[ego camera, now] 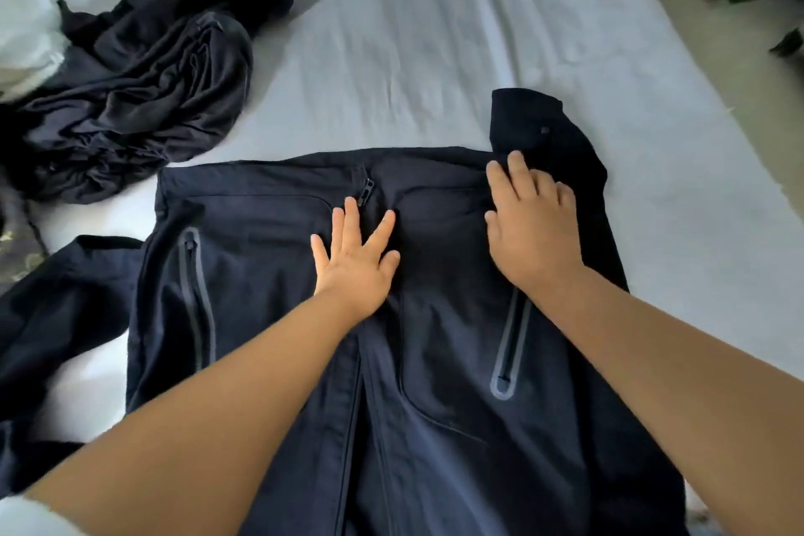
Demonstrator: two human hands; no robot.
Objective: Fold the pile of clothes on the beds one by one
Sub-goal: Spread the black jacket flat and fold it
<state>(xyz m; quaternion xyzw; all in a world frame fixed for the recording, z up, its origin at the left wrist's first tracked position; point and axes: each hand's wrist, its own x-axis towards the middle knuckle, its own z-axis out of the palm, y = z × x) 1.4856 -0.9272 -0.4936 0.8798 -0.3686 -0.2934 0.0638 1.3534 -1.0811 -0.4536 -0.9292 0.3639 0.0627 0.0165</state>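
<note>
My left hand (354, 259) presses flat on the jacket (283, 274), fingers straight; my right hand (528, 222) lies open on the sleeve (561, 135), which I should fold in smooth.

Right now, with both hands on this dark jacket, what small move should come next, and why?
Probably draw the right sleeve inward across the front. The jacket lies flat on the bed sheet, the left hand presses open beside the zipper pull, pinning the body, and the right hand already rests on the sleeve's base, while that sleeve juts out past the hem.
</note>
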